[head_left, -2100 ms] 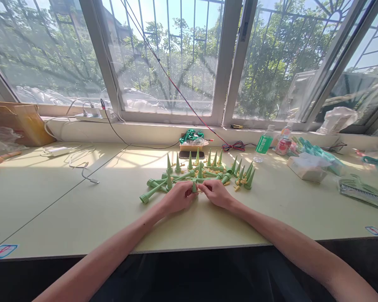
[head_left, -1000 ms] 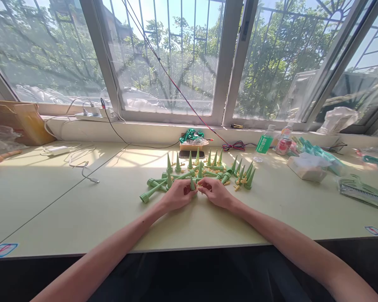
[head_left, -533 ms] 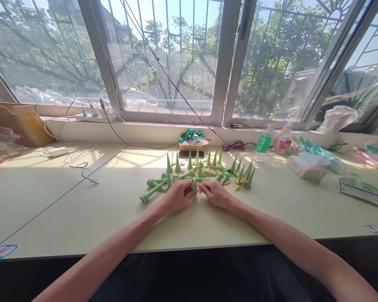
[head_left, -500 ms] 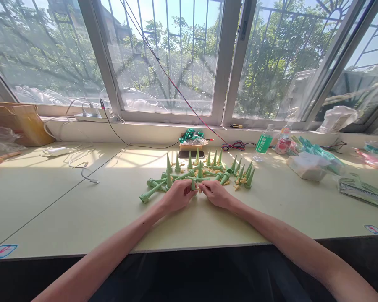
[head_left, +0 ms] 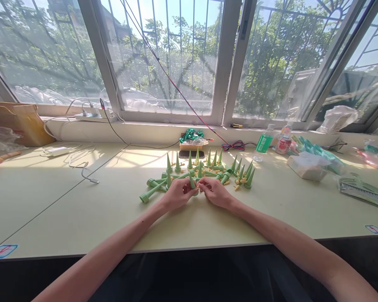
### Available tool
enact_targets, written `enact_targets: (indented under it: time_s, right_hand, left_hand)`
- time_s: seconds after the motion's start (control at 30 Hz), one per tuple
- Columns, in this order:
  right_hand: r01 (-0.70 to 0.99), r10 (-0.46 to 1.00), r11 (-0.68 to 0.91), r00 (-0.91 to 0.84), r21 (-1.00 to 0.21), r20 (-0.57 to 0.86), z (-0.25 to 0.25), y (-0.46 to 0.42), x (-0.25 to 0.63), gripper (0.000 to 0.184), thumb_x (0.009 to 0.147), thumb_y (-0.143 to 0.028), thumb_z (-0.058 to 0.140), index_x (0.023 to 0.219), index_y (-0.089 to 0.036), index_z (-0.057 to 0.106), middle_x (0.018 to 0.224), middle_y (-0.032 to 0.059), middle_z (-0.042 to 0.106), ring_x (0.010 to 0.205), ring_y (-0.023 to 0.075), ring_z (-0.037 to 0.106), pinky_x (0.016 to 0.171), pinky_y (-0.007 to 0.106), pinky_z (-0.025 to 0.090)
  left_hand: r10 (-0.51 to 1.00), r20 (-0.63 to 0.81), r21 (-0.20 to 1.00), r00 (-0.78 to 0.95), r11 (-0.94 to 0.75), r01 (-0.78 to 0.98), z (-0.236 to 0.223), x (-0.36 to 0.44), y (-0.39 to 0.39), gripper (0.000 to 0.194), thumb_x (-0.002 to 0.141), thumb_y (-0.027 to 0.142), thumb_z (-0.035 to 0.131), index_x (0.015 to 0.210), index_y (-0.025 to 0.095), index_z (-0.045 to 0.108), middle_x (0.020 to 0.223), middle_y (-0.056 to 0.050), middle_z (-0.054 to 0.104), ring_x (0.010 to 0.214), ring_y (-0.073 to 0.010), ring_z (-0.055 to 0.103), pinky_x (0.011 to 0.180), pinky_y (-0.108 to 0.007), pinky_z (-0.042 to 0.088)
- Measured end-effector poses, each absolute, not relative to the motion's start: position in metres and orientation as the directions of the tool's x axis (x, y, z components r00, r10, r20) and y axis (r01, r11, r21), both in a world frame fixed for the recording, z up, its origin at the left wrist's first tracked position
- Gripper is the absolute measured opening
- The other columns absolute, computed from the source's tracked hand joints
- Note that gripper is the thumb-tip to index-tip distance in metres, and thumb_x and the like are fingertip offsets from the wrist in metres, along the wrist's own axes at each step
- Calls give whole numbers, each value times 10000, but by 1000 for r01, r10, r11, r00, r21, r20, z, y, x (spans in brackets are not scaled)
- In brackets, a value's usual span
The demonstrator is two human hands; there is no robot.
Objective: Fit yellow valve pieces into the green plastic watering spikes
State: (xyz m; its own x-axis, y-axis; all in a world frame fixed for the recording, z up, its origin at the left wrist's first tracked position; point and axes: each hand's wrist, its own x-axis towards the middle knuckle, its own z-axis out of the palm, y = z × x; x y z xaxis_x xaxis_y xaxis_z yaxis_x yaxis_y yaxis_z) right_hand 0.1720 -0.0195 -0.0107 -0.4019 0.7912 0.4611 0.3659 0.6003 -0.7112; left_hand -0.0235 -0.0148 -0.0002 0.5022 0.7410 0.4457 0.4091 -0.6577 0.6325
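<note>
My left hand point(head_left: 177, 194) is closed round a green plastic watering spike point(head_left: 192, 182), its pointed end up and leaning a little left. Against the spike's lower end, my right hand point(head_left: 216, 194) pinches a small pale yellow valve point(head_left: 199, 190), mostly hidden by the fingertips. The two hands almost meet just above the table. Behind them several more green spikes stand on their wide ends, such as one upright spike point(head_left: 169, 162). Others lie flat, including a long spike point(head_left: 151, 191) left of my left hand. Small yellow valves point(head_left: 237, 187) lie scattered among them.
A phone point(head_left: 191, 154) lies behind the spikes, before a small box point(head_left: 190, 147) of green material. Toward the right are a bottle point(head_left: 264, 142), a can point(head_left: 283, 146) and a tissue pack point(head_left: 308, 167). White cables point(head_left: 82, 166) lie on the table point(head_left: 113, 226) at left.
The spike in my left hand has risen and tilted left, so more of its cone shows. My right fingertips have shifted slightly up beside it. The other spikes stay put.
</note>
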Motion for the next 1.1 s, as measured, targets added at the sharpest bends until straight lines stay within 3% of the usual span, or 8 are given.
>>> enact_targets:
  time_s: [0.3, 0.5, 0.63, 0.73, 1.1]
  right_hand:
    - [305, 853, 490, -362, -817, 376, -12, -19, 172, 200, 934, -362, 520, 850, -186, 565, 603, -18, 589, 505, 117, 517, 515, 234, 407]
    - [331, 826, 552, -345, -766, 447, -10, -21, 171, 194, 922, -370, 550, 888, -182, 589, 732, 25, 630, 637, 145, 585, 582, 255, 464]
    - [357, 819, 563, -358, -745, 448, -10, -23, 172, 222, 909, -376, 582, 1008, -178, 598, 814, 35, 638, 589, 121, 550, 544, 249, 446]
    - [350, 804, 584, -373, -733, 463, -10, -22, 172, 226, 921, -383, 568, 1007, -177, 600, 803, 33, 634, 612, 128, 557, 558, 252, 449]
    - [407, 793, 607, -358, -682, 493, -9, -21, 173, 264, 935, -328, 541, 733, -170, 603, 574, -17, 556, 519, 108, 428, 533, 241, 347]
  left_hand:
    - [691, 497, 516, 525, -722, 461, -2, -21, -16, 117, 852, 232, 614, 794, 146, 670, 588, 19, 515, 527, -99, 440, 514, -217, 373]
    - [773, 434, 678, 463, -619, 397, 0, -23, -14, 186, 857, 296, 628, 808, 125, 683, 614, -4, 571, 536, -98, 474, 500, -210, 394]
    - [847, 335, 831, 413, -472, 295, 3, -22, -14, 248, 821, 352, 684, 832, 104, 694, 732, -55, 667, 633, -133, 592, 579, -234, 476]
    - [867, 286, 877, 408, -408, 252, 5, -21, -14, 293, 807, 395, 702, 841, 104, 694, 755, -65, 685, 650, -142, 621, 583, -233, 492]
    - [778, 393, 710, 490, -595, 376, 0, -23, -15, 192, 845, 305, 650, 803, 120, 677, 665, -25, 612, 562, -98, 497, 516, -205, 437]
